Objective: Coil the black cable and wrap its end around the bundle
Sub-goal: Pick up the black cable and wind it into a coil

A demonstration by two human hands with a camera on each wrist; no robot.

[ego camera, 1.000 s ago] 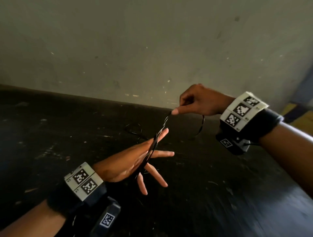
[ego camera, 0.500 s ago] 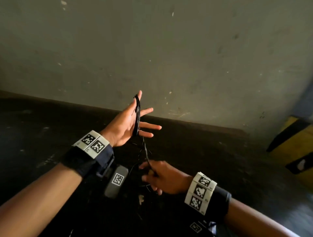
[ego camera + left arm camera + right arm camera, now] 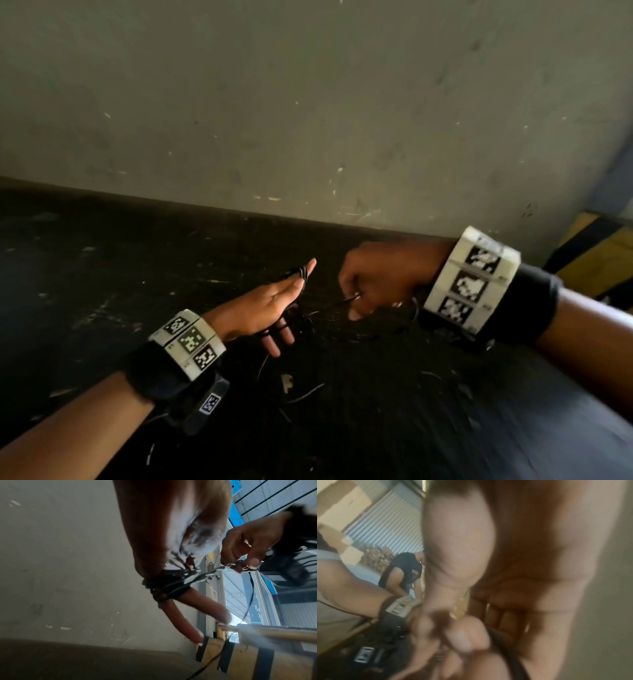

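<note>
The thin black cable [image 3: 302, 273] is looped several times round the straight, spread fingers of my left hand [image 3: 270, 305], held palm up over the dark surface. In the left wrist view the coils [image 3: 164, 586] sit bunched at the base of those fingers. A short strand runs right from the coils to my right hand [image 3: 370, 281], a curled fist a little to the right and slightly higher; its thumb and fingers pinch the cable [image 3: 248, 561]. Beyond the pinch, slack cable [image 3: 387, 334] sags below the right wrist. The right wrist view is blurred; a black strand [image 3: 506, 650] crosses the palm.
Below both hands lies a scuffed dark surface [image 3: 445, 428] that meets a grey wall [image 3: 308, 102] behind. A yellow-and-black striped barrier [image 3: 599, 260] stands at the far right. A loose cable piece [image 3: 305, 394] lies on the surface. Another person [image 3: 404, 572] bends over in the background.
My left hand has dropped from raised upright to low and flat. My right hand has swung from below the left hand up to its right, carrying the cable strand with it.
</note>
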